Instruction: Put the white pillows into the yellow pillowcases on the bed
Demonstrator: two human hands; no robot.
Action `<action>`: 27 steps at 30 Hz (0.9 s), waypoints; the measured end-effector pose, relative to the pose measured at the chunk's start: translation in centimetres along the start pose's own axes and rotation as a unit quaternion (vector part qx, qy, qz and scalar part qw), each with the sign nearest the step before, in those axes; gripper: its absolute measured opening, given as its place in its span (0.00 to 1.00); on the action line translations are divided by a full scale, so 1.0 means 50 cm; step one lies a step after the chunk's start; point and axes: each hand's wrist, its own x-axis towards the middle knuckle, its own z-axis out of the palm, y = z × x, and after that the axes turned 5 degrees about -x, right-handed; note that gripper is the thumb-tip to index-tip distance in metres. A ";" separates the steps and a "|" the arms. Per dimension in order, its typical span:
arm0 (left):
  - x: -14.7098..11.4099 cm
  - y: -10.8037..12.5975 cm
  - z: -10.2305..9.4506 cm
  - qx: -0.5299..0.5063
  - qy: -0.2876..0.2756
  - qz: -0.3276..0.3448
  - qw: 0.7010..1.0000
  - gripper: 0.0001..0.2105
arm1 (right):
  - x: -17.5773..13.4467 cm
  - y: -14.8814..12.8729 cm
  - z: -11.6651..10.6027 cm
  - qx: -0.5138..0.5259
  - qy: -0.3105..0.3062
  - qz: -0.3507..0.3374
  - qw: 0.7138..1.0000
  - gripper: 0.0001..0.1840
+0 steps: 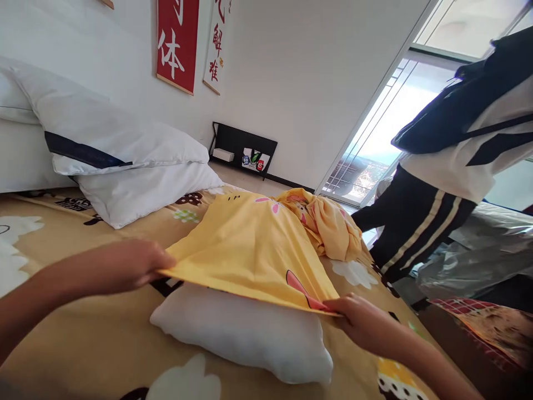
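A yellow pillowcase [250, 244] with pink petal-like prints is stretched between my hands, its near edge pulled taut. My left hand [137, 264] is closed on the left corner of that edge. On the right, my right hand [353, 314] pinches the other corner, beside a pink print. A white pillow [250, 333] lies flat on the bed, its near part sticking out below the cloth edge. Its far part is hidden by the cloth, and I cannot tell whether it is inside or underneath. Bunched yellow fabric [333, 222] lies just beyond, to the right.
Brown patterned bedding [104, 344] spreads under everything. Two white pillows [145, 183] are stacked at the left by the wall. A person [433, 205] in dark and white clothes stands at the right, near clear plastic wrapping [466, 272]. A black shelf [233, 147] stands against the far wall.
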 end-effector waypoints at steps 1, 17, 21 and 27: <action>0.032 0.005 -0.059 0.001 -0.008 -0.029 1.000 0.11 | 0.033 0.019 -0.048 -0.004 -0.027 0.003 1.000 0.10; 0.365 -0.011 0.112 -0.107 0.180 -0.005 0.978 0.26 | 0.329 0.032 0.160 0.070 0.210 0.093 0.971 0.27; 0.335 -0.099 0.137 -0.112 0.171 -0.075 0.976 0.27 | 0.315 0.076 0.200 0.067 0.213 0.129 0.966 0.29; 0.099 -0.138 0.235 0.002 0.198 0.080 0.977 0.35 | 0.095 0.121 0.265 -0.064 0.228 0.064 0.970 0.32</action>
